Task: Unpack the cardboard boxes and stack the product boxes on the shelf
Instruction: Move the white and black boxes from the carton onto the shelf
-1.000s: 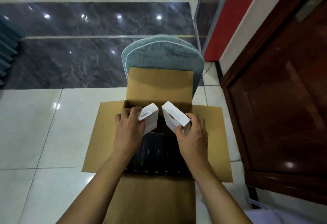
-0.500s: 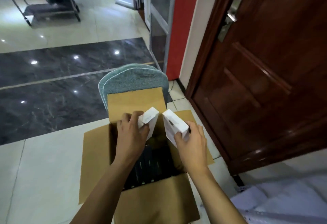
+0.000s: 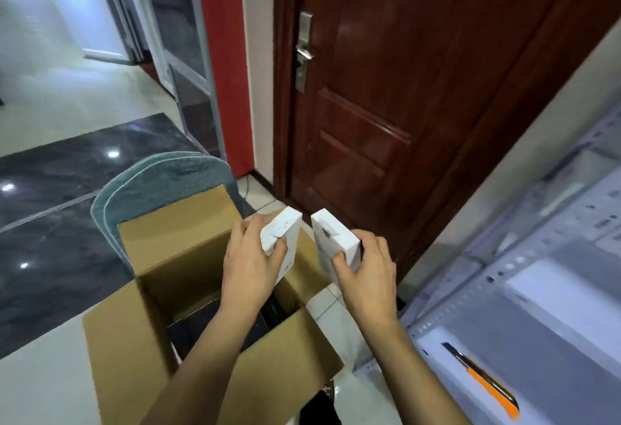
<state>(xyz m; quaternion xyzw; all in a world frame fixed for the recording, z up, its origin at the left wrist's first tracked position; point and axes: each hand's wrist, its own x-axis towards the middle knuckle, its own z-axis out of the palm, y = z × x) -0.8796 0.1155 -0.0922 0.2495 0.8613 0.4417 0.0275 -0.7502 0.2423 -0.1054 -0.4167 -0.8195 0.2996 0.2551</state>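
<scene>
2 white product boxes are held above an open cardboard box [image 3: 161, 334] on the tiled floor [image 3: 43, 374]: the left box [image 3: 282, 233] is gripped in the left hand [image 3: 250, 263], the right box [image 3: 336, 243] in the right hand [image 3: 368, 273], the 2 slightly apart. Dark boxes [image 3: 201, 320] are seen inside the carton. A metal shelf [image 3: 524, 290] stands at right, with an orange-handled knife [image 3: 484, 381] lying on it.

Looked like a shop stockroom or office hallway: glossy tiled floor [image 3: 50, 105], wooden door [image 3: 403, 88] centre, metal shelf [image 3: 524, 290] lower right, open cardboard box [image 3: 161, 290] of stock.
</scene>
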